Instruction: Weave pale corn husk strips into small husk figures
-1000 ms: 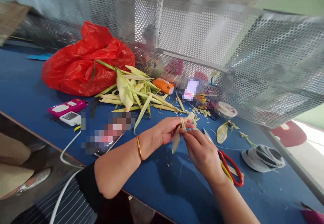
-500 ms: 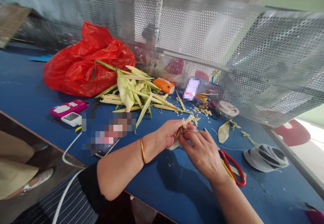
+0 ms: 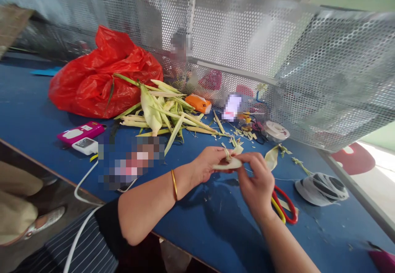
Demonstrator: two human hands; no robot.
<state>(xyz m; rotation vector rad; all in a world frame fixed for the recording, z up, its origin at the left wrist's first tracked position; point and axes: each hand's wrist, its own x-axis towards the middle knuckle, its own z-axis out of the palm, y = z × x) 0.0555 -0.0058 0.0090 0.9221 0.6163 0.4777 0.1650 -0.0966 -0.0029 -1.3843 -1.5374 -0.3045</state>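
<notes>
My left hand (image 3: 207, 165) and my right hand (image 3: 256, 182) meet above the blue table (image 3: 37, 112), both pinching a pale strip of corn husk (image 3: 227, 165) that lies flat between the fingertips. A small folded knot of husk sticks up at my left thumb. My left wrist wears a gold bangle (image 3: 174, 184). A pile of green and yellow corn husks (image 3: 160, 110) lies behind the hands. Red-handled scissors (image 3: 285, 207) rest on the table just right of my right hand, partly hidden by it.
A red plastic bag (image 3: 98, 77) sits at the back left. Perforated metal screens (image 3: 247, 42) wall off the far side. A pink device (image 3: 80, 131), a white charger (image 3: 83, 144), an orange box (image 3: 199, 102), a thread spool (image 3: 321, 186) and husk scraps lie around.
The husk strip, which hung down from my fingers, has been turned flat and stretched sideways between both hands. My right hand moved right and a little up.
</notes>
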